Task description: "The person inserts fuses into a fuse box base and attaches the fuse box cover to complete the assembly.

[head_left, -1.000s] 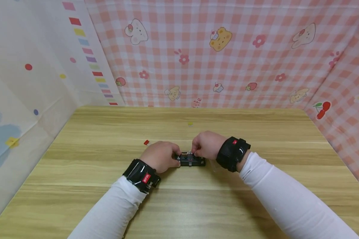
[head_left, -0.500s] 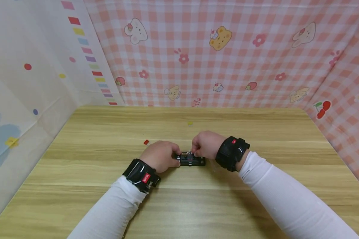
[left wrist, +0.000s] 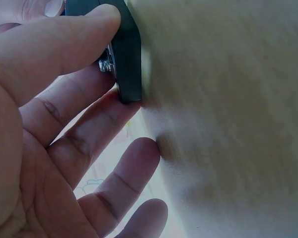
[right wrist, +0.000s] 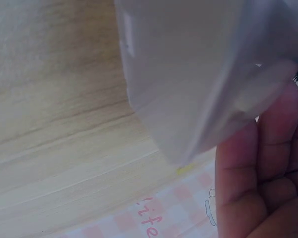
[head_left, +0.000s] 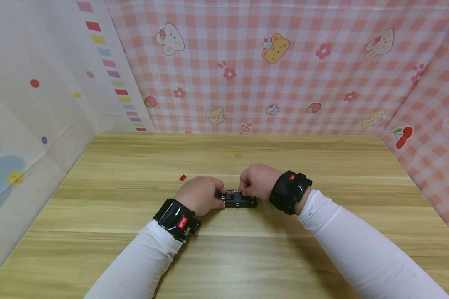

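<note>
A small black block [head_left: 240, 201] with metal fittings along its top lies on the table. My left hand [head_left: 201, 195] grips its left end between thumb and fingers; in the left wrist view, a coiled metal bit [left wrist: 105, 65] shows beside the thumb. Bent over the block's right half, my right hand [head_left: 261, 181] has thumb and forefinger together at its top edge. Whatever small part lies between those fingertips is hidden. A clear plastic bag [right wrist: 169, 74] hangs from the right hand, covering much of the right wrist view.
On the wooden table [head_left: 224, 257] a small red piece [head_left: 183, 177] with a pale end lies left of the block. Farther back lies a small yellow piece [head_left: 238, 155]. A pink checked cloth [head_left: 247, 83] backs the table, with printed cloth at both sides.
</note>
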A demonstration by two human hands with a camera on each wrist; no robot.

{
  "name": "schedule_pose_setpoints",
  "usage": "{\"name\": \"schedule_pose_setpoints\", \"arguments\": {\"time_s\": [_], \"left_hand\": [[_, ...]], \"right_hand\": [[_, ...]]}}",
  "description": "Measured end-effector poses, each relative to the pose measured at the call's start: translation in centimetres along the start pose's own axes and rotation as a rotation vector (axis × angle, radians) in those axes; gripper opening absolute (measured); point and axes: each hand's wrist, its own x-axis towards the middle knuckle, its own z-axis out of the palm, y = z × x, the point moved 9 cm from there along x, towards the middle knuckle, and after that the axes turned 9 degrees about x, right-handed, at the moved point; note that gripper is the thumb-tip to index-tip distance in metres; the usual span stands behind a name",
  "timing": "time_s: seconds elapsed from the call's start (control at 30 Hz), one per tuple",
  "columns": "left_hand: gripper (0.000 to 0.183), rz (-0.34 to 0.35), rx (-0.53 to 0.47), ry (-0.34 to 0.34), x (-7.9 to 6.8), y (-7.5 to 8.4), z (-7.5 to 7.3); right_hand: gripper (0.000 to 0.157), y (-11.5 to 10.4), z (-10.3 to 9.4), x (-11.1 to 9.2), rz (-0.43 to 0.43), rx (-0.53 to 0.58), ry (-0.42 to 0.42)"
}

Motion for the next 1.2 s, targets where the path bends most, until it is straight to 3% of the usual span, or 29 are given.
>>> {"name": "schedule_pose_setpoints", "arguments": {"time_s": [1.2], "left_hand": [[0.023, -0.012, -0.008, 0.007, 0.05, -0.19, 0.15]], "right_hand": [[0.007, 0.29, 0.20, -0.01, 0.024, 0.017, -0.003]]}}
